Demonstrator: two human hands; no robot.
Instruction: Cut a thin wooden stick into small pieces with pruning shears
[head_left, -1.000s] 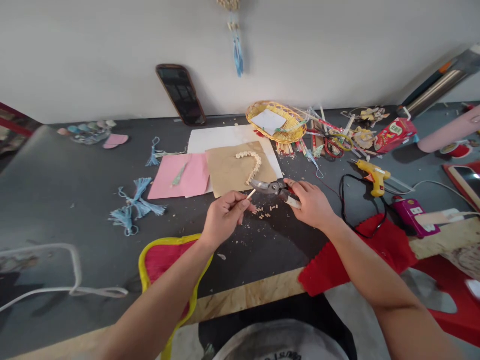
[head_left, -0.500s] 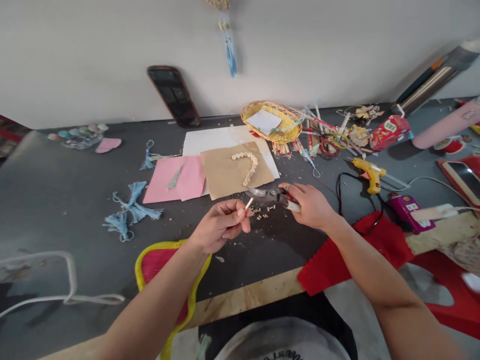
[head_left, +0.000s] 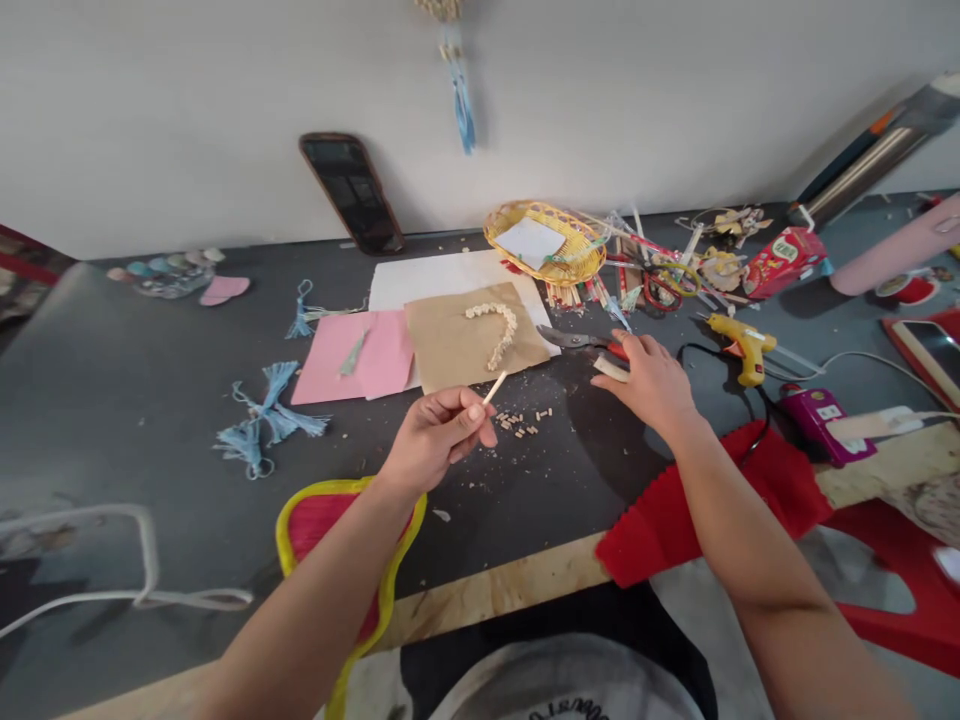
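Observation:
Between the thumb and fingers of my left hand (head_left: 442, 430) is a short, thin, pale wooden stick (head_left: 495, 387), its free end pointing up and right. My right hand (head_left: 651, 382) is on the handles of a pair of pruning shears (head_left: 571, 340), one handle red and the other whitish; the blades point left, clear of the stick. Several small cut stick pieces (head_left: 517, 430) lie scattered on the dark table beside my left hand. Behind them, a curved row of small pale pieces (head_left: 502, 330) rests on brown paper (head_left: 442, 345).
Blue tassels (head_left: 271, 410) and pink paper (head_left: 322, 370) lie at left. A phone (head_left: 352, 190) leans on the wall. At the back is a yellow wicker basket (head_left: 502, 235) near scissors (head_left: 664, 290). A yellow glue gun (head_left: 741, 345) and red cloth (head_left: 652, 525) are at right.
My right hand has moved right and away with the shears, whose blades have left the stick. The stick stays in my left hand, almost in the same place.

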